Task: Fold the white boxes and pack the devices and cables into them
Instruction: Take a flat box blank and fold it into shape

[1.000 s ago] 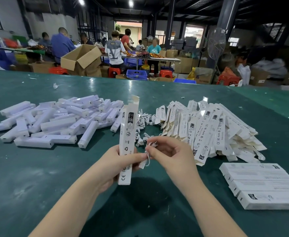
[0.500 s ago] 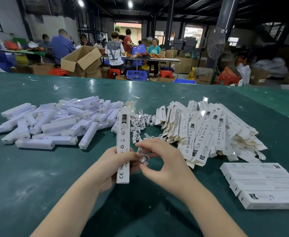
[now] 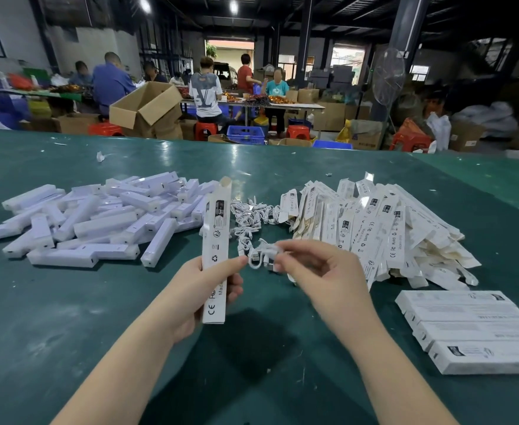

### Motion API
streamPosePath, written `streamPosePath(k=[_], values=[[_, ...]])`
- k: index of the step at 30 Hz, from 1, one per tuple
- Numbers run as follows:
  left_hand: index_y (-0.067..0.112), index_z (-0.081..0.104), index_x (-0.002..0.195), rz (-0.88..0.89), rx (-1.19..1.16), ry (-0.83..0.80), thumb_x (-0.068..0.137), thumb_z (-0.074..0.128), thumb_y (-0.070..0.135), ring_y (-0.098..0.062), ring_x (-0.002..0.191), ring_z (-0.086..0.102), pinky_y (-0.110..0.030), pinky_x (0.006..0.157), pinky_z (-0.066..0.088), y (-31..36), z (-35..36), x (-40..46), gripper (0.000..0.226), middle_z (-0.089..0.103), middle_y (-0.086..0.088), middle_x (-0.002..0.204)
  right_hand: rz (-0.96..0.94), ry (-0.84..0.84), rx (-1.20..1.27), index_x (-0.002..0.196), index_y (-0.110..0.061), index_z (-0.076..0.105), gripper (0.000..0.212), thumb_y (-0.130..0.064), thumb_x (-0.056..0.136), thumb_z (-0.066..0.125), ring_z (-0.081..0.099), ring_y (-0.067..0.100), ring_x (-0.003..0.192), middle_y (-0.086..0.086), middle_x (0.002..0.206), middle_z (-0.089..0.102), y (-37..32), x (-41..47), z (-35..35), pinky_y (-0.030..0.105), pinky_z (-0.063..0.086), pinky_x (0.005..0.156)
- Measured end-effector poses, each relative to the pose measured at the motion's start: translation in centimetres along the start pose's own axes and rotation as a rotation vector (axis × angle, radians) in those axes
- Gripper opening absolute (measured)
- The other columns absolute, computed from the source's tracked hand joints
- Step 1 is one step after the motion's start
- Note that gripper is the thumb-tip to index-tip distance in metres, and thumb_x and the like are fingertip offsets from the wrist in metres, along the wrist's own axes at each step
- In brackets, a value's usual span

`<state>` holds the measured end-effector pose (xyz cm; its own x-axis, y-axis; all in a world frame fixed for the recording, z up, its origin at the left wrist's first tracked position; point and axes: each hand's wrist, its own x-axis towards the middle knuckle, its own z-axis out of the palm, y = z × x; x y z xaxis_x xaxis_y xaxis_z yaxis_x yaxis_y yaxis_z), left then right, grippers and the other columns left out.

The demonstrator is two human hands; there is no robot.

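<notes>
My left hand grips a long white box upright, its top flap open and its printed side facing me. My right hand pinches a short coiled white cable just right of the box, at about its middle height. A pile of white devices lies on the left of the green table. Loose white cables lie in the middle. Flat unfolded boxes are heaped on the right.
A stack of packed white boxes lies at the near right. Small white scraps dot the far tabletop. Beyond the table's far edge, people work at other tables among cardboard cartons, red stools and a standing fan.
My right hand has moved the cable slightly right of the box after holding it close against my left fingers. The box has stayed upright in my left hand, lowered a little.
</notes>
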<state>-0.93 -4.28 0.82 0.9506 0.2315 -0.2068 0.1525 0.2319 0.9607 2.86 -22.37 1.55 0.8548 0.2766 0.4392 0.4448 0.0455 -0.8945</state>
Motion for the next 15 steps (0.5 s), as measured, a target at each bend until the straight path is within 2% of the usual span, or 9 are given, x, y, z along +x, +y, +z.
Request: streamPosePath(k=[3, 5, 7, 10, 12, 15], values=[[0.007, 0.058, 0.085, 0.069, 0.109, 0.047, 0.082, 0.075, 0.023, -0.012, 0.049, 0.058, -0.020, 0.048, 0.049, -0.3, 0.1, 0.1, 0.024, 0.063, -0.002, 0.059, 0.019, 0.106, 0.172, 0.087, -0.026, 0.079, 0.014, -0.028, 0.073, 0.076, 0.074, 0.015, 0.081, -0.001, 0.084, 0.077, -0.6, 0.3, -0.8, 0.018, 0.056, 0.074], [0.006, 0.059, 0.088, 0.092, 0.114, 0.045, 0.080, 0.076, 0.021, -0.011, 0.050, 0.058, -0.019, 0.048, 0.048, -0.3, 0.3, 0.0, 0.025, 0.064, -0.001, 0.060, 0.017, 0.098, 0.195, 0.088, -0.024, 0.078, 0.012, -0.015, 0.080, 0.075, 0.074, 0.016, 0.080, 0.000, 0.085, 0.077, -0.7, 0.4, -1.1, 0.016, 0.055, 0.073], [0.007, 0.063, 0.092, 0.095, 0.019, 0.018, 0.069, 0.079, 0.028, -0.010, 0.054, 0.061, -0.018, 0.051, 0.051, -0.1, 0.5, -0.3, 0.036, 0.070, -0.001, 0.069, 0.012, 0.046, 0.132, 0.090, -0.022, 0.076, 0.020, -0.003, 0.086, 0.070, 0.074, 0.013, 0.076, -0.003, 0.084, 0.077, -0.5, 0.4, -1.0, 0.015, 0.055, 0.071], [0.009, 0.070, 0.097, 0.095, -0.058, -0.056, 0.054, 0.080, 0.037, -0.008, 0.062, 0.065, -0.016, 0.057, 0.053, 0.1, 0.6, -0.6, 0.053, 0.075, -0.002, 0.083, 0.009, -0.045, -0.006, 0.091, -0.019, 0.076, 0.025, 0.004, 0.087, 0.067, 0.073, 0.011, 0.074, -0.003, 0.085, 0.077, -0.2, 0.1, -0.4, 0.015, 0.054, 0.071], [0.006, 0.071, 0.100, 0.077, -0.028, -0.097, 0.056, 0.081, 0.032, -0.006, 0.063, 0.064, -0.015, 0.058, 0.051, 0.0, 0.6, -0.7, 0.052, 0.072, -0.002, 0.079, 0.002, -0.081, -0.045, 0.092, -0.020, 0.075, 0.026, 0.004, 0.086, 0.068, 0.073, 0.011, 0.074, -0.001, 0.091, 0.076, -0.2, -0.1, -0.1, 0.015, 0.054, 0.073], [0.000, 0.067, 0.105, 0.035, -0.030, -0.120, 0.073, 0.078, 0.015, -0.007, 0.064, 0.065, -0.015, 0.060, 0.052, -0.2, 0.7, -0.7, 0.037, 0.071, -0.004, 0.075, -0.054, -0.077, -0.150, 0.094, -0.023, 0.076, 0.025, -0.001, 0.086, 0.070, 0.071, 0.006, 0.079, -0.004, 0.098, 0.073, 0.0, -0.4, 0.3, 0.014, 0.054, 0.075]])
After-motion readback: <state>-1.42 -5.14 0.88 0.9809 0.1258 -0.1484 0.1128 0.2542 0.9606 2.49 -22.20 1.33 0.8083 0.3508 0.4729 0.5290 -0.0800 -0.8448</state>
